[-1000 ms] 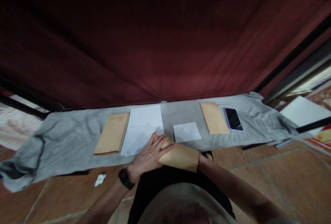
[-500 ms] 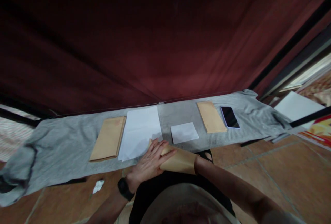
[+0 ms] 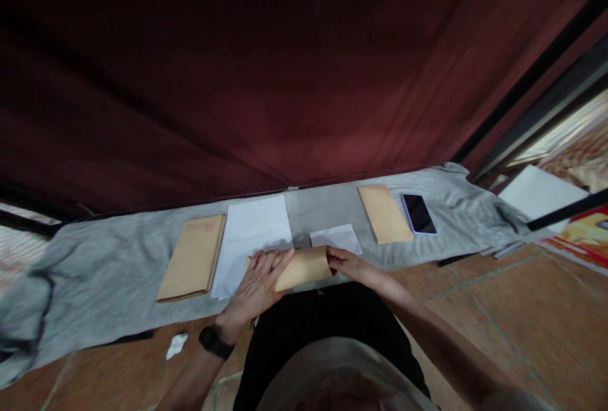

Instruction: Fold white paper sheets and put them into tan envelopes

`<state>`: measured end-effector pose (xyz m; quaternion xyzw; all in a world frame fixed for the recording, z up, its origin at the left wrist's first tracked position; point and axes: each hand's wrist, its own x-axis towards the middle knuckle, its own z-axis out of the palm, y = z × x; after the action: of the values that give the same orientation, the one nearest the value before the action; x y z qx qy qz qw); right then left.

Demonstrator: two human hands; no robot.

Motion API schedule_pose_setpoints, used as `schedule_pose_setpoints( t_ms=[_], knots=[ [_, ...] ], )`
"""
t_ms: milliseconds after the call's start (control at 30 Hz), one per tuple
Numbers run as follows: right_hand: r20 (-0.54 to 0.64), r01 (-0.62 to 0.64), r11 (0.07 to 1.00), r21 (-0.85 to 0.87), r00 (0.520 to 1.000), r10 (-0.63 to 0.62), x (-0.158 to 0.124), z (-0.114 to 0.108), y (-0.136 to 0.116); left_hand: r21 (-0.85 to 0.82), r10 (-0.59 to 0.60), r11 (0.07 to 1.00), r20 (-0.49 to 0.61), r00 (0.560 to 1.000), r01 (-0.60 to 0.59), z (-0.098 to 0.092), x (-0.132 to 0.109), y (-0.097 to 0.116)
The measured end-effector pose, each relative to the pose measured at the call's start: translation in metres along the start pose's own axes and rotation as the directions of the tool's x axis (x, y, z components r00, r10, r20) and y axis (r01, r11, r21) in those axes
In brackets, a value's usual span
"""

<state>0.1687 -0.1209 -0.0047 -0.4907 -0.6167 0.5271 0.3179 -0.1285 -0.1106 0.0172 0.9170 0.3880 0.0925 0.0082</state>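
A brown paper envelope lies sideways above my lap at the near edge of the cloth-covered surface, its opening bulging toward the right. My left hand, with a black watch on the wrist, grips its left end, fingers over the top. At the open right end, my right hand holds the rim; some of its fingertips are hidden inside the opening. Just behind the envelope is a folded white paper, partly covered by it. White sheets lie beyond my left hand.
A stack of brown envelopes lies left of the sheets. Another brown envelope stack and a phone rest to the right on the grey cloth. A dark red curtain hangs behind. Crumpled white tissue is on the tiled floor.
My right hand has drawn back from inside the envelope to its rim. Both hands and the envelope have shifted up and left, now overlapping the folded white paper.
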Motion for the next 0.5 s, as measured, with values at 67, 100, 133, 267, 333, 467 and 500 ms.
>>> schedule_pose_setpoints(
  t_ms=[67, 100, 133, 267, 333, 467, 500],
  knots=[
    [-0.13, -0.034, 0.994, -0.104, 0.991, 0.02, 0.001, -0.012, 0.009, -0.019, -0.062, 0.998, -0.016, 0.998, 0.062, 0.001, 0.0, -0.007],
    [-0.237, -0.076, 0.977, -0.2, 0.971, 0.027, 0.0, -0.018, 0.013, -0.032, -0.098, 0.995, -0.018, 0.995, 0.097, 0.002, -0.001, -0.01],
    [-0.35, -0.14, 0.94, -0.312, 0.936, 0.023, -0.001, -0.024, 0.018, -0.048, -0.133, 0.99, -0.015, 0.991, 0.132, 0.003, -0.002, -0.014],
    [-0.566, -0.415, 0.674, -0.611, 0.824, -0.007, -0.004, -0.038, 0.03, -0.093, -0.225, 0.97, 0.026, 0.974, 0.226, 0.008, -0.009, -0.022],
    [-0.584, -0.489, 0.577, -0.654, 0.811, 0.026, -0.002, -0.037, 0.032, -0.109, -0.243, 0.963, 0.043, 0.969, 0.246, 0.01, -0.01, -0.024],
    [-0.596, -0.547, 0.506, -0.667, 0.799, 0.077, 0.008, -0.032, 0.031, -0.133, -0.257, 0.956, 0.05, 0.965, 0.261, 0.01, -0.009, -0.025],
    [-0.597, -0.55, 0.509, -0.662, 0.798, 0.084, 0.01, -0.031, 0.031, -0.135, -0.256, 0.956, 0.051, 0.965, 0.261, 0.01, -0.009, -0.025]
  ],
)
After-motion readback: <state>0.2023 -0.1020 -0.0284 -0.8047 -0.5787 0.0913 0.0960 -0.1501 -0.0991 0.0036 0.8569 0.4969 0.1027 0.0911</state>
